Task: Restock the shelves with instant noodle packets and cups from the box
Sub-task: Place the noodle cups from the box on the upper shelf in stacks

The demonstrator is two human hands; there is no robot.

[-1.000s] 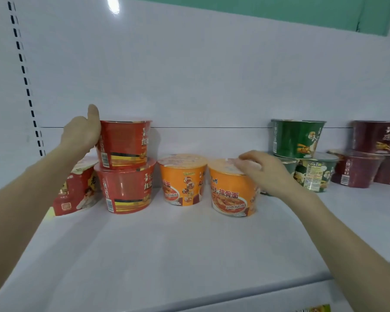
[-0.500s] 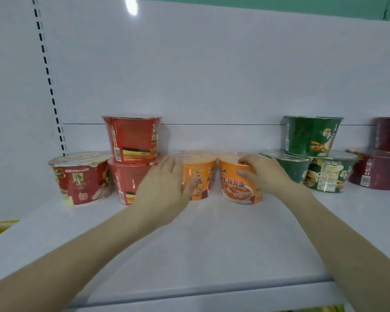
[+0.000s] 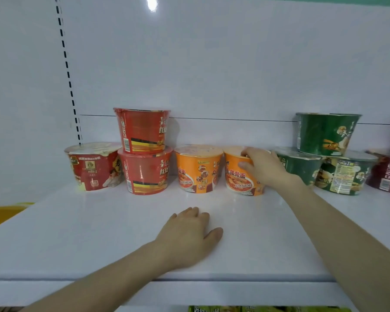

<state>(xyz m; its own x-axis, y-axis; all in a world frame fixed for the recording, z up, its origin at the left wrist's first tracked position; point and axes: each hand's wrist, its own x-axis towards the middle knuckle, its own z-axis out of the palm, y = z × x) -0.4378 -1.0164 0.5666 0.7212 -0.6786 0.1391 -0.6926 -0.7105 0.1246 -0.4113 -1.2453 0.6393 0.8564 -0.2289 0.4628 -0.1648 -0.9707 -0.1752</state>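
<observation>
Gripping the right-hand orange noodle cup (image 3: 239,176), the fingers (image 3: 245,165) of the right hand (image 3: 265,168) curl over its lid and upper side, thumb on the front face. That cup stands upright on the white shelf (image 3: 99,233), just beside a second orange cup (image 3: 197,168) on its left; whether the two touch is hard to tell. Left of the held cup beyond that one, two red cups are stacked, the upper red cup (image 3: 142,130) sitting on the lower red cup (image 3: 146,173), and a red-and-white cup (image 3: 92,166) stands furthest left, near the slotted upright (image 3: 67,70). Right of the held cup, partly behind the wrist, are three green cups: a dark green cup (image 3: 301,165), a green labelled cup (image 3: 345,174), and a top green cup (image 3: 327,134) resting on the pair. A maroon cup (image 3: 386,172) sits at the frame's edge. Nearer the shelf's front lip than the held cup, the left hand (image 3: 187,237) lies palm down, fingers loosely spread, holding nothing.
</observation>
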